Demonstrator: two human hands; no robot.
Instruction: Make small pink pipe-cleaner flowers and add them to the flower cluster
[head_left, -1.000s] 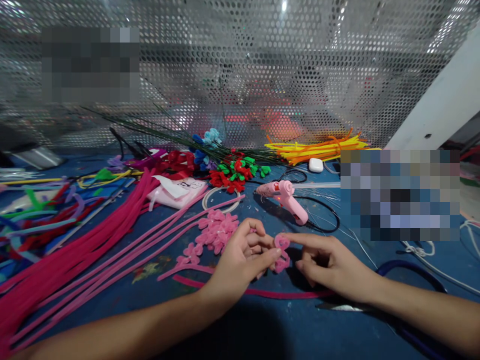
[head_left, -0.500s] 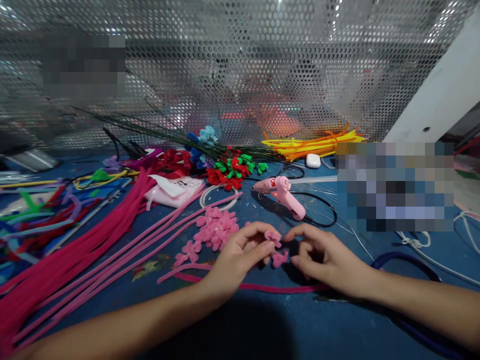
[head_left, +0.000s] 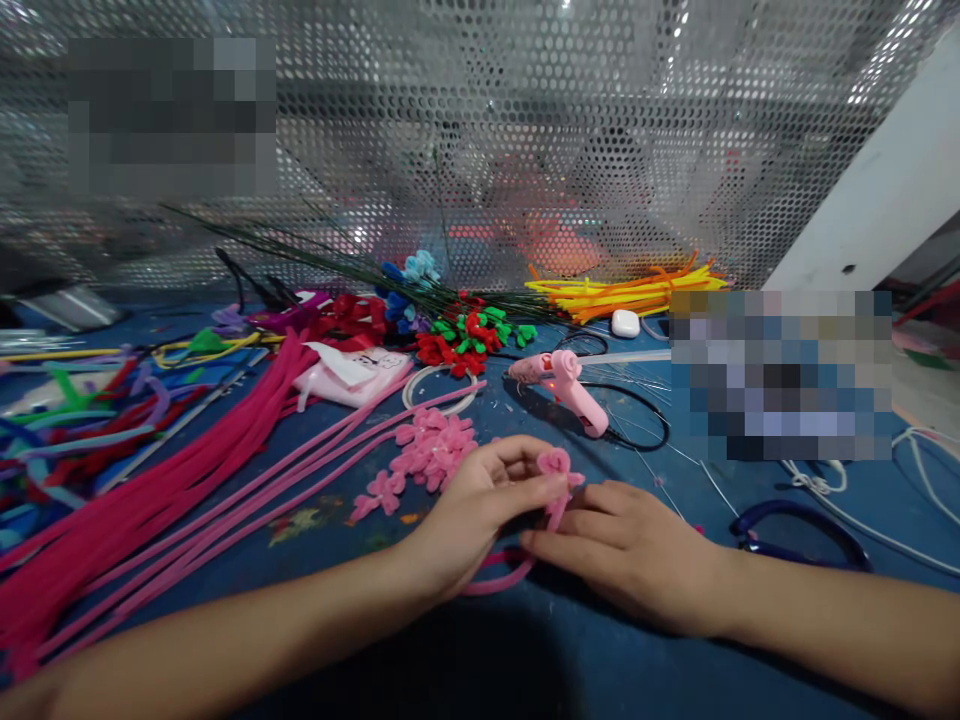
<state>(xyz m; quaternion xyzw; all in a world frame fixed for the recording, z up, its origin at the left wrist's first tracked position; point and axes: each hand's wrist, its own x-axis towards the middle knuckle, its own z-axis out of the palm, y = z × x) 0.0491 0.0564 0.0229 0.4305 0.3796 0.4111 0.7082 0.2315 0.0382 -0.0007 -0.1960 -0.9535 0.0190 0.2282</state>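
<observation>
My left hand (head_left: 487, 500) is closed in a pinch on a pink fuzzy pipe cleaner (head_left: 556, 463) bent into small loops. Its thumb lies across the loops, hiding part of them. Right beside it, my right hand (head_left: 630, 550) has its fingers curled together around a lower strand of the same pink piece; the fingertips are partly covered. Below the hands, a light pink strand (head_left: 501, 585) curves over the table. A pile of pink pipe-cleaner flowers (head_left: 435, 445) lies just behind my left hand.
A pink glue gun (head_left: 562, 385) lies beyond my hands, its cord looping right. Blue-handled pliers (head_left: 799, 512) rest near my right forearm. Long magenta pipe cleaners (head_left: 172, 460) spread leftward. Red and green flowers (head_left: 472, 335) and a yellow-orange bundle (head_left: 630, 290) lie before the perforated metal panel (head_left: 450, 120).
My right hand has moved in to the left and turned palm down, its fingers closing on the pink piece. The light pink strand on the table has shifted right, under my hands.
</observation>
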